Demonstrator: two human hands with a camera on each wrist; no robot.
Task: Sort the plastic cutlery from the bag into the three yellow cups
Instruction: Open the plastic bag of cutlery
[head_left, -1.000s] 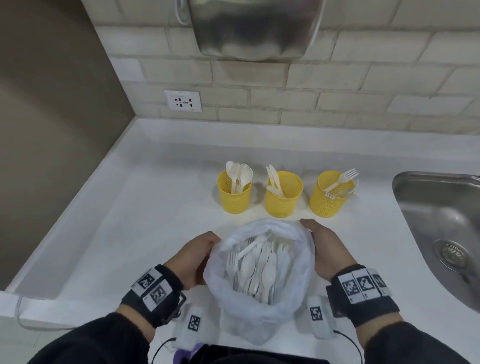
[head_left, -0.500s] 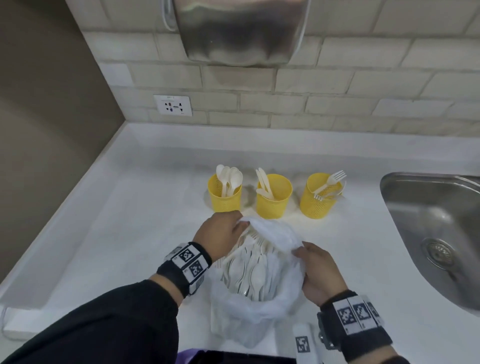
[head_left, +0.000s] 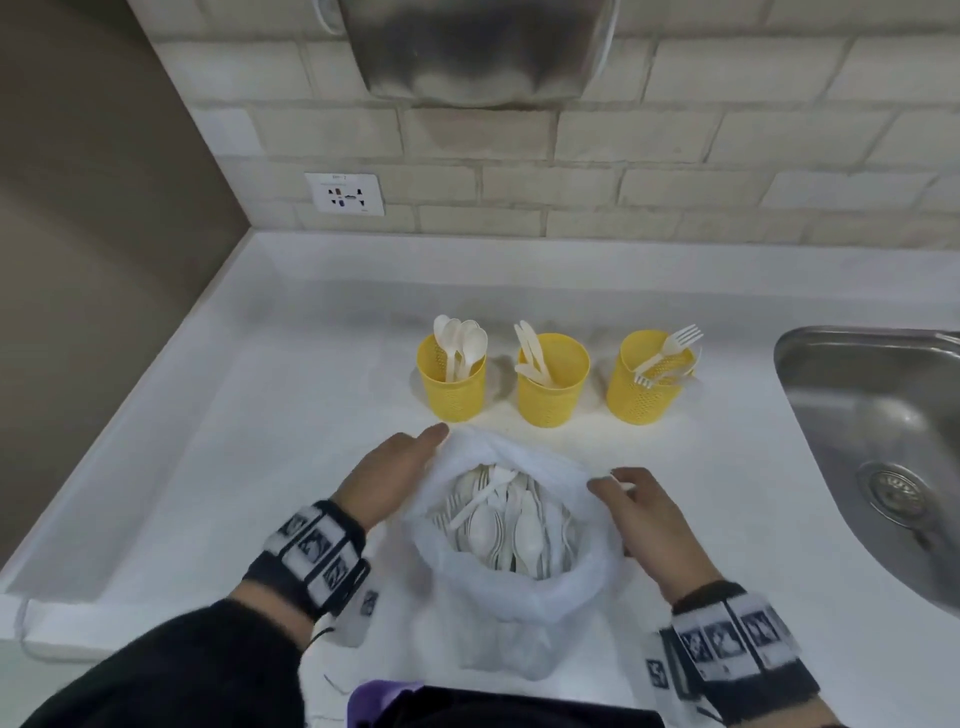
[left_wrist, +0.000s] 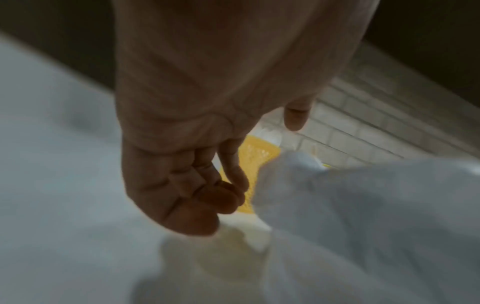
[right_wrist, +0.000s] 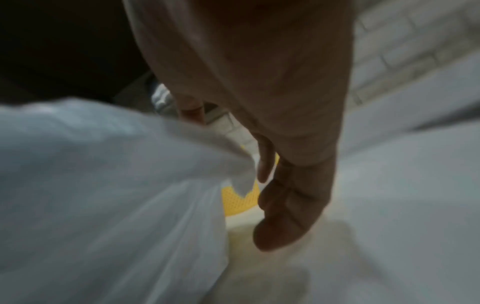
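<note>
White counter (head_left: 270, 441), cutlery bag (head_left: 511, 587), 3 yellow cups (head_left: 551, 382)

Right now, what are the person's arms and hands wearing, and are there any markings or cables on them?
Both hands, left hand and right hand, are bare. Each forearm has a black sleeve. Each wrist carries a black band with white square tags printed with black coded patterns: left wristband, right wristband. A thin dark cable runs from the left wristband.

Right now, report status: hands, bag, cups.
Left hand and right hand flank the white plastic bag; grip unclear. Bag open, full of white cutlery. Three yellow perforated cups unobstructed.
</note>
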